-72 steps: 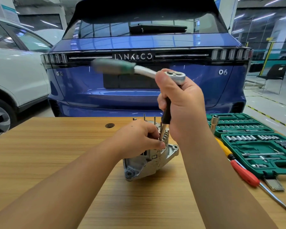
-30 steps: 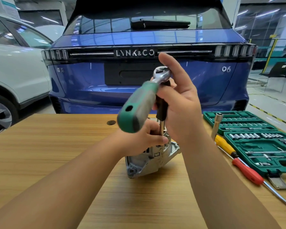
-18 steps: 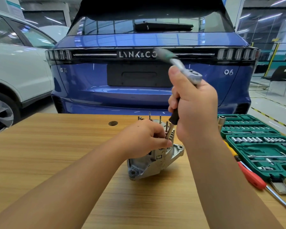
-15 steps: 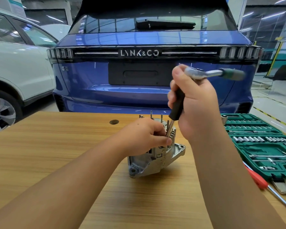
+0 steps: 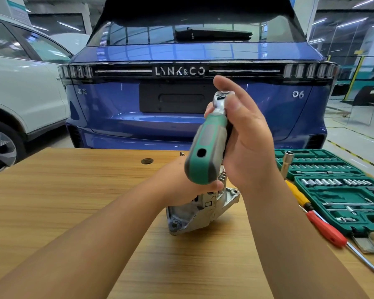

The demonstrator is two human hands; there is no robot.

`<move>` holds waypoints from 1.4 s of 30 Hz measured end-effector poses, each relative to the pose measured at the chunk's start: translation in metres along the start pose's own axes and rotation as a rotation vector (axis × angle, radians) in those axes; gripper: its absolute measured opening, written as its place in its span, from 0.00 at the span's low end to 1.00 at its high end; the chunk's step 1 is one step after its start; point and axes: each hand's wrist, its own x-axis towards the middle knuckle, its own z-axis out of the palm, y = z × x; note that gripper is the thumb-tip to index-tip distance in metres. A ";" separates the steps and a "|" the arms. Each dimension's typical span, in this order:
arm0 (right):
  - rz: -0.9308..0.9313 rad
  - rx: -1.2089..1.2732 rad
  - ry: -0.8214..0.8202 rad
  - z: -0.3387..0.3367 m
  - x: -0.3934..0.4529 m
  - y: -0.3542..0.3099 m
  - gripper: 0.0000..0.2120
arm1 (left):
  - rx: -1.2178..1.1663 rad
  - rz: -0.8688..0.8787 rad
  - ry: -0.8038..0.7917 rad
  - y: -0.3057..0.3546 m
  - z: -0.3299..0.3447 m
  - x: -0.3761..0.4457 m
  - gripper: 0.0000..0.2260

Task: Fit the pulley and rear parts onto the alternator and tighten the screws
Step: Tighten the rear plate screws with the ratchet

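Note:
A silver alternator [image 5: 200, 209] stands on the wooden table [image 5: 78, 190], near its middle. My left hand [image 5: 181, 182] grips the top of the alternator and hides most of its upper face. My right hand [image 5: 244, 139] is wrapped around the head and extension of a ratchet wrench [image 5: 207, 145] held upright over the alternator. The wrench's green and grey handle points toward me and down to the left. The socket end and the screws under it are hidden behind the handle and my hands.
An open green socket set case [image 5: 341, 190] lies at the right of the table, a single socket [image 5: 287, 162] standing by it. A yellow screwdriver [image 5: 298, 195] and a red screwdriver [image 5: 326, 228] lie in front of the case. Behind the table stand a blue car [image 5: 181, 104] and a white car [image 5: 20, 87].
The ratchet handle has kept spinning around the upright extension: it pointed right half a second ago and now points toward me. My left hand stays on the alternator.

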 end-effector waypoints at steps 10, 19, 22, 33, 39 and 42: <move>-0.021 -0.196 0.352 -0.002 0.001 -0.005 0.09 | 0.097 -0.004 -0.062 0.015 -0.003 -0.003 0.08; -0.170 -0.129 0.108 0.003 0.000 0.002 0.15 | 0.030 0.000 -0.052 0.015 -0.004 -0.005 0.09; -0.189 -0.079 0.061 0.003 0.002 0.004 0.16 | -0.034 0.007 -0.036 0.018 -0.003 -0.008 0.10; 0.037 0.010 0.085 0.003 0.000 -0.004 0.15 | -0.062 0.018 -0.023 0.018 -0.005 -0.007 0.13; 0.004 -0.230 0.334 0.000 0.000 -0.006 0.07 | 0.075 -0.002 -0.053 0.014 -0.002 -0.005 0.08; 0.084 -0.081 0.184 -0.004 0.002 -0.005 0.12 | 0.036 -0.011 -0.052 0.013 -0.003 -0.002 0.09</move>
